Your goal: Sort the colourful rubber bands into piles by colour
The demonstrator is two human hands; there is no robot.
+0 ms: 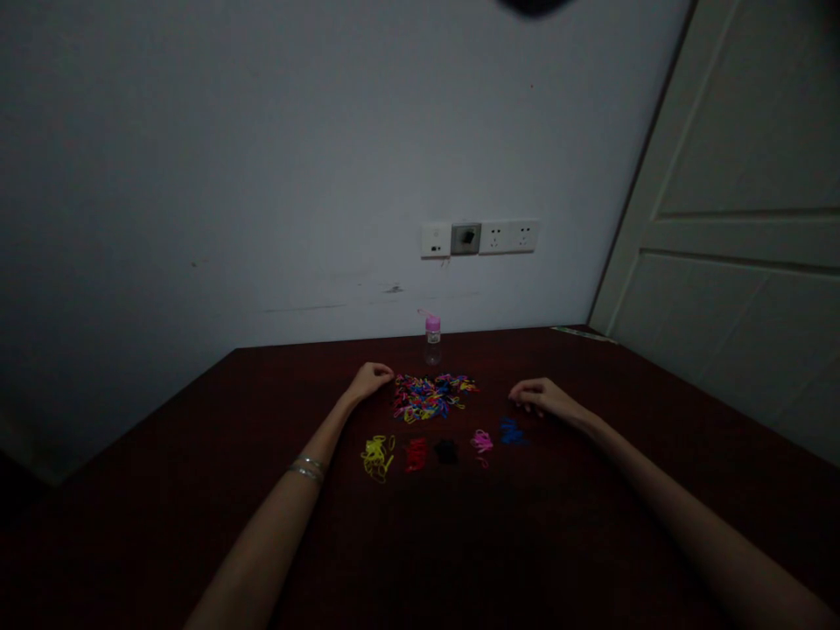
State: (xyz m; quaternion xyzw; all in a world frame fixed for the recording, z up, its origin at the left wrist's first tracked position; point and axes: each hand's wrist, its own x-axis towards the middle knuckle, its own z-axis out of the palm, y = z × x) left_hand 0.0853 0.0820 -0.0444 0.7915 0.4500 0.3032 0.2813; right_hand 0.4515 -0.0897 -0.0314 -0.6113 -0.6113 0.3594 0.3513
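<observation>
A mixed heap of small coloured rubber bands [430, 398] lies on the dark red table. At its left edge is my left hand [371, 381], thumb and fingers pinched together; whatever is between them is too small to make out. My right hand [543, 395] is right of the heap, its fingers curled in, their contents unclear. Nearer me lie separate groups: yellow bands [375, 457], red bands [416, 454], black bands [446, 451], pink bands [481, 441] and blue bands [510, 430]. The blue group is just below my right hand.
A small clear bottle [432, 352] with a pink cap stands upright behind the heap. Beyond the table [295, 376] rises a pale wall with sockets [508, 236]. A white panelled door [735, 236] is on the right. The light is dim.
</observation>
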